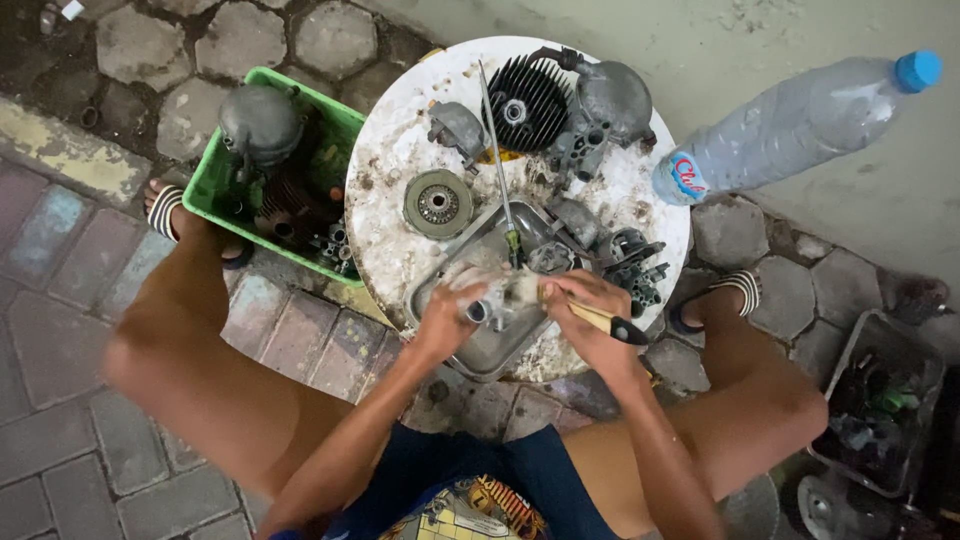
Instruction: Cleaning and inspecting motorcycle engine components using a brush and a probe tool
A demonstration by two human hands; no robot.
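- Hands meet over a shallow metal tray [480, 350] that sits on the near part of a round, stained white table top [390, 170].
- Left hand [445, 320] is curled shut around a small metal engine part [480, 308], holding it above the tray; the part is blurred, so its exact shape cannot be told.
- Right hand [590, 310] is closed on a paintbrush [590, 318] with a yellow and black handle; the handle sticks out to the right, and the bristle end touches the small part.
- A long screwdriver [497, 150] lies from the far side of the table toward the tray, its green-tipped end resting at the tray's far edge.
- A round toothed disc [438, 204] lies on the table just left of the screwdriver.
- A black finned cylinder head [525, 100] and a grey engine casing [610, 100] sit at the far edge of the table, touching each other.
- More dark engine pieces [630, 265] are heaped just right of the tray.
- A green plastic crate [225, 170] stands on the ground left of the table, holding a larger grey engine block [262, 125].
- A clear plastic bottle [790, 125] with a blue cap lies on the ground to the far right.
- A grey bin [855, 370] with dark bits stands at the near right, beside the person's right knee.
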